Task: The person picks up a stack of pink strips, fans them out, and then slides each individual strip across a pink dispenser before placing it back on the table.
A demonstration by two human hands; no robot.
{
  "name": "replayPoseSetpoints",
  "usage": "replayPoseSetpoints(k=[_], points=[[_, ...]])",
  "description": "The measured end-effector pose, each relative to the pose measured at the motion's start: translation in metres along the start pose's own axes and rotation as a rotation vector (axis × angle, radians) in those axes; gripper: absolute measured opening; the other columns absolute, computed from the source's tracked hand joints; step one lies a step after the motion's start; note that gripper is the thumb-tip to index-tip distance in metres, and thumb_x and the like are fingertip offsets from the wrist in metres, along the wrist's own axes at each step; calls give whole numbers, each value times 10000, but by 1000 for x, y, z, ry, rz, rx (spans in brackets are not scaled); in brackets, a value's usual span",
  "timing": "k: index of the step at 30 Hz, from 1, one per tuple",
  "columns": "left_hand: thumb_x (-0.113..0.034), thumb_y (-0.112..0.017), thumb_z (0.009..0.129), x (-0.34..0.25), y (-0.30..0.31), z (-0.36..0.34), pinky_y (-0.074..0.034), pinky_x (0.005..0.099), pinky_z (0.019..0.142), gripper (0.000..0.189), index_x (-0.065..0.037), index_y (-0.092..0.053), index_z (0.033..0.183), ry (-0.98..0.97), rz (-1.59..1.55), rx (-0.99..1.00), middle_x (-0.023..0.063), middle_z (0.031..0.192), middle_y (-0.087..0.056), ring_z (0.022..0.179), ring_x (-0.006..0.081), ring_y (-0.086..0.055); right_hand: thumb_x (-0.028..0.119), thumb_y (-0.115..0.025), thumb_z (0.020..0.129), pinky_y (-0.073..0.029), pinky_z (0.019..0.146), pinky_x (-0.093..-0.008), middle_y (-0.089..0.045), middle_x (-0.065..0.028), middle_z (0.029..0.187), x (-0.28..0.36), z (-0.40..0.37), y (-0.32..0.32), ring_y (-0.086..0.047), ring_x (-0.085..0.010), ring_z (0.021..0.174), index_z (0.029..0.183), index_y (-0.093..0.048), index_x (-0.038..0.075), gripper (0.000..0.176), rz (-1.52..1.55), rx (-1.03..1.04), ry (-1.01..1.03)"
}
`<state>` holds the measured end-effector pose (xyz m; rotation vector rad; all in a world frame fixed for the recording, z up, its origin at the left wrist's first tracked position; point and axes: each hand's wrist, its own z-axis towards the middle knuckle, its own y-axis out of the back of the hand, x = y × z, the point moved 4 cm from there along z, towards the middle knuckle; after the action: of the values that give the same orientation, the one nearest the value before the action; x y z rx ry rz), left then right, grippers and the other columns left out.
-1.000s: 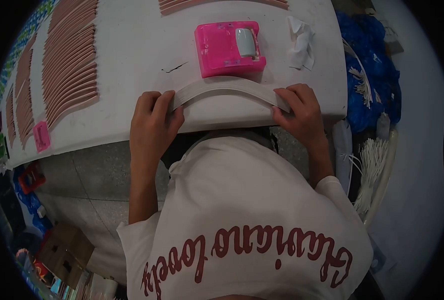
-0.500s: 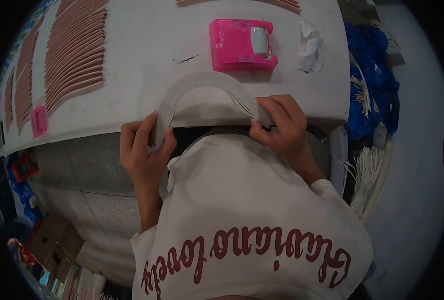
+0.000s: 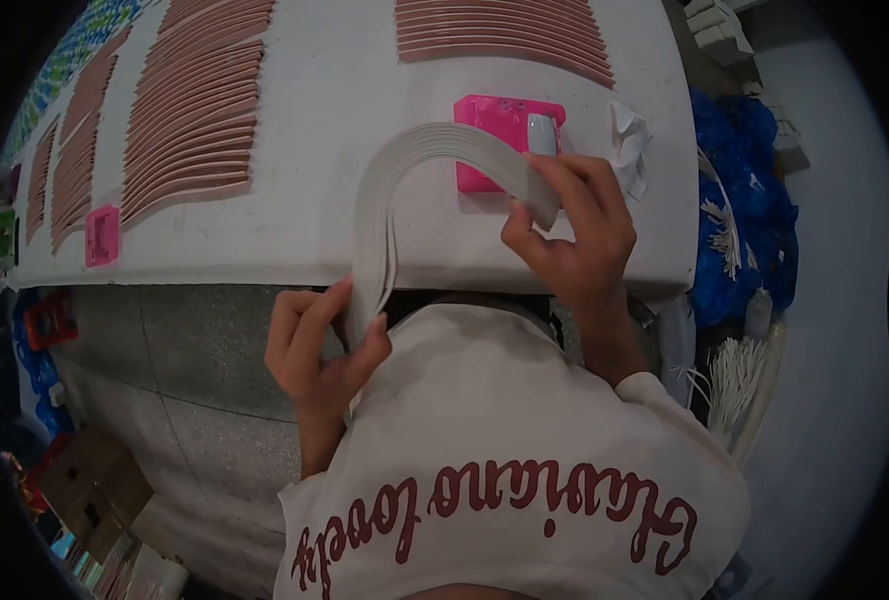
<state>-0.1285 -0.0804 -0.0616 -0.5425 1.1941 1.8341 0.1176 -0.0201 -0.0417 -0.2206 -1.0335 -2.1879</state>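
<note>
A stack of pale grey strips (image 3: 374,205) arches between my two hands above the table's front edge. My left hand (image 3: 319,350) pinches its lower left end, where a few strips fan slightly apart. At the higher right end, my right hand (image 3: 579,225) grips the stack between thumb and fingers. Just behind the arch sits a bright pink tape dispenser (image 3: 474,175) with a pale roll, partly covered by the strips and my right hand.
Pink-brown strips lie in rows on the white table (image 3: 324,250) at the left (image 3: 194,120) and back (image 3: 504,30). A small pink object (image 3: 102,236) is near the left edge. Crumpled white paper (image 3: 629,150) lies right. Blue bags (image 3: 744,200) and white cords (image 3: 734,385) stand beside the table.
My right hand has risen and my left hand has lowered, so the arch now tilts and stands taller. The view has shifted, showing more of the back rows.
</note>
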Motion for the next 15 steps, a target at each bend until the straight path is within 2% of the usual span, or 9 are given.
replayPoseSetpoints(k=[2,3,5,8,12,13,15], points=[[3,-766,702,11,10,5,-437,228,547,369,12,-704,1066,61,111,-127,35,832,-553,679,100,-542,22,-730,626,-505,616,-341,-554,-107,909,14,1,-6,-580,-254,751,1043,-646,-1,426,24,23,42],[3,-766,702,14,11,8,-437,228,547,369,12,-704,1066,53,109,-128,35,832,-553,679,100,-542,20,-732,628,-503,616,-340,-549,-106,906,22,1,-10,-576,-252,745,1054,-633,-14,438,50,52,80],[-28,-796,639,21,18,14,-413,249,529,414,-30,-727,1047,117,196,-261,17,790,-520,645,111,-512,21,-733,630,-504,619,-339,-542,-107,898,33,2,-17,-572,-251,745,1058,-620,-29,446,76,67,99],[-21,-784,650,27,21,24,-417,250,534,413,-46,-731,1059,104,243,-343,4,779,-507,643,111,-513,23,-733,633,-504,623,-338,-533,-112,886,44,4,-27,-567,-250,744,1065,-602,-49,458,129,93,141],[-24,-779,666,34,21,36,-426,250,542,404,-60,-734,1066,129,272,-362,-1,769,-497,637,102,-510,27,-766,621,-489,593,-345,-562,-125,884,50,-2,-42,-576,-256,719,1057,-627,-42,463,190,102,124],[-4,-769,700,35,21,42,-438,236,567,387,-49,-730,1082,150,278,-348,-4,784,-503,665,84,-516,27,-766,621,-489,593,-345,-562,-125,884,52,-3,-44,-576,-256,719,1057,-627,-42,463,190,102,130],[16,-759,735,40,19,51,-449,222,592,369,-38,-727,1099,170,282,-341,-6,800,-509,693,67,-523,46,-747,632,-511,633,-328,-534,-123,879,54,-6,-51,-573,-250,745,1072,-597,-53,476,185,182,146]])
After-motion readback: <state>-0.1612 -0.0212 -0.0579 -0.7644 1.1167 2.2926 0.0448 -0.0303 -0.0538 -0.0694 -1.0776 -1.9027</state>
